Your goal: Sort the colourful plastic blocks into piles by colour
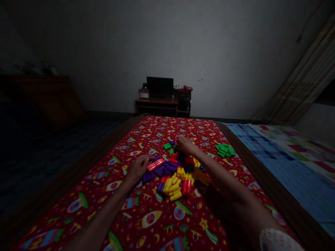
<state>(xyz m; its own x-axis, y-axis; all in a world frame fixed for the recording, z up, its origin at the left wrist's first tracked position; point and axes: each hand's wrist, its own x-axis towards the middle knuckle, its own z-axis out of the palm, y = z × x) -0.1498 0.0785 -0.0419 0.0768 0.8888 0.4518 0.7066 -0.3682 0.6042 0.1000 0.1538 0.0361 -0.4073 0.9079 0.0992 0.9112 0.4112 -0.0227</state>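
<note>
A heap of plastic building blocks (174, 174) in yellow, red, purple and green lies on a red patterned cloth (146, 216). My left hand (137, 169) rests at the heap's left edge, fingers curled beside red and purple blocks (156, 164). My right hand (185, 145) reaches over the far side of the heap, next to a green block (167, 146); its fingers point down and are partly hidden. A separate small pile of green blocks (225, 150) lies to the right of my right hand.
The cloth covers a low wooden-edged surface (264, 181). A checked blue mat (288, 160) lies to the right. Against the far wall stands a small wooden desk with a dark screen (160, 88). The room is dim; a curtain (306, 83) hangs at right.
</note>
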